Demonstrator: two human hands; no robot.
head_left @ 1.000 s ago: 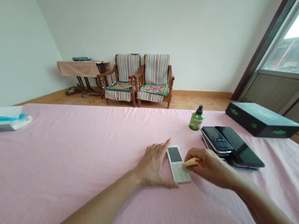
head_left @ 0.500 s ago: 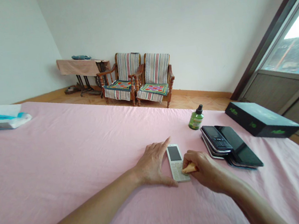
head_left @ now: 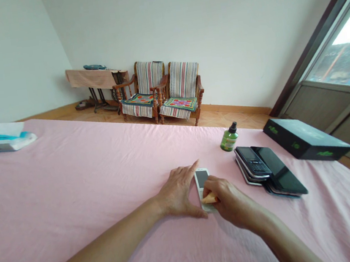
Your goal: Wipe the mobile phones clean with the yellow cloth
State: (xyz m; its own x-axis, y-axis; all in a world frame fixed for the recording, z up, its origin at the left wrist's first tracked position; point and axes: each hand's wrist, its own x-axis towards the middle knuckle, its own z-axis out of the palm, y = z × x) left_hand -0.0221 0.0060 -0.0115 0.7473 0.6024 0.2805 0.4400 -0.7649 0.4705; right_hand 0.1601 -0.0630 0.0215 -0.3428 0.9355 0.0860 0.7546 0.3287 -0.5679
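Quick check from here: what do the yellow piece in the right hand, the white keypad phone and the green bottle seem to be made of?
The yellow piece in the right hand looks matte and soft-edged, perhaps sponge or folded cloth; it's too small to tell. The white keypad phone seems plastic, with a glossy screen. The green bottle looks like shiny plastic, going by its highlights.

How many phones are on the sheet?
3: white keypad phone under the right hand, black keypad phone and black touchscreen phone to its right; more may hide beneath those.
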